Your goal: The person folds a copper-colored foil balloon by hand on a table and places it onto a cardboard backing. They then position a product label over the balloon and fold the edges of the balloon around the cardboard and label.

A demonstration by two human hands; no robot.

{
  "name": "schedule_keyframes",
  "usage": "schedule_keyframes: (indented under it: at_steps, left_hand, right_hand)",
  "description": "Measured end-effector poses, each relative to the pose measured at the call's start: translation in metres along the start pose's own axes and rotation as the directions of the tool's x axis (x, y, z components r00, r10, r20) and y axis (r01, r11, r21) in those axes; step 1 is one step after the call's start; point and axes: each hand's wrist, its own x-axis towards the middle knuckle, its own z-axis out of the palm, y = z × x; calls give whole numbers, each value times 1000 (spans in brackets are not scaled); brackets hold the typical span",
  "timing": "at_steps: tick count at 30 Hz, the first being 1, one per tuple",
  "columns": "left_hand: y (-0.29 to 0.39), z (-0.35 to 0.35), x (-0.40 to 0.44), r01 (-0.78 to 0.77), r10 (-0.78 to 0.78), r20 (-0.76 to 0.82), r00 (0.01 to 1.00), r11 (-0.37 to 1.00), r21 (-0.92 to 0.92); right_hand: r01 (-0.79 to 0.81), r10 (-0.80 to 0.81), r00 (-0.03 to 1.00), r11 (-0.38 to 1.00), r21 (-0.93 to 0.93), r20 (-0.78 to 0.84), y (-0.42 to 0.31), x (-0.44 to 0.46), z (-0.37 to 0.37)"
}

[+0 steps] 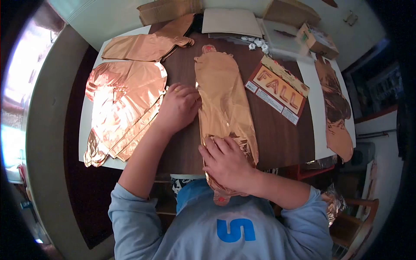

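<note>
Pale blue-grey fabric shirt (190,236), blue-printed, nearest. Long copper-coloured foil piece (221,95), flat on dark brown tabletop (281,141), near end overhanging. Right hand (227,164), fingers spread atop it; left hand (180,106), fingers half-curled at its edge, grip indeterminable. Risk: creasing or slipping, should the right palm drag.

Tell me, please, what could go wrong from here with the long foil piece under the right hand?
The long foil piece reaches past the edge of the table, so it might slip if the right hand lifts. The left arm passes close to the foil stack, and could drag it.
</note>
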Motion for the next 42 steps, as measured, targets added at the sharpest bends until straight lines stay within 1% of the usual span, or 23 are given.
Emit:
schedule_keyframes:
  at_steps: [5, 8, 11, 12, 15, 16, 18, 20, 21, 24, 27, 29, 31, 35, 38, 42]
  left_hand:
    - [-17, 12, 10, 38, -38, 12, 999, 999, 24]
    - [0, 8, 7, 147, -152, 101, 983, 987, 59]
    - [28, 10, -10, 168, -171, 1, 985, 971, 170]
    - [40, 4, -14, 190, -207, 103, 973, 969, 155]
    - [69, 6, -32, 187, -196, 176, 965, 980, 65]
    - [68, 7, -35, 237, -246, 244, 938, 969, 66]
    - [65, 8, -39, 233, -258, 252, 932, 964, 126]
    - [61, 11, -43, 225, -270, 289, 918, 957, 182]
    - [61, 11, -43, 205, -254, 283, 925, 960, 190]
    - [61, 12, -44, 170, -225, 279, 934, 963, 208]
    - [64, 8, -42, 172, -237, 311, 920, 959, 223]
    - [65, 7, -41, 180, -257, 344, 903, 954, 241]
    - [65, 9, -42, 157, -231, 311, 922, 956, 247]
    - [65, 9, -41, 148, -221, 298, 929, 957, 248]
    - [66, 6, -39, 173, -263, 365, 893, 950, 261]
    - [67, 8, -39, 172, -263, 356, 897, 948, 267]
  right_hand:
    - [-44, 44, 999, 999, -7, 5, -6, -4, -1]
    - [-52, 52, 999, 999, -14, 6, -7, -4, -1]
    - [-66, 66, 998, 998, -25, -7, -7, -4, 1]
    - [-74, 74, 997, 997, -25, -12, -8, -4, 1]
    - [-71, 71, 997, 997, -19, 40, -8, -6, -2]
    - [-82, 80, 996, 996, 41, 38, -7, -6, -5]
    - [-99, 94, 995, 982, 164, 34, -4, -6, -10]
    - [-70, 123, 986, 922, 382, -116, 12, -15, -5]
    - [-42, 149, 971, 875, 483, -185, 21, -21, -4]
    - [-82, 121, 980, 969, 234, -157, 60, -34, -39]
    - [-114, 113, 982, 994, 3, -150, 85, -39, -41]
    - [-112, 111, 992, 994, -15, -62, 94, -41, -34]
    - [-103, 104, 995, 994, -45, 13, 98, -41, -27]
    - [-94, 95, 995, 994, -51, 28, 95, -36, -26]
    - [-93, 94, 995, 993, -74, 17, 93, -35, -24]
    - [-107, 109, 993, 992, -60, 35, 92, -36, -21]
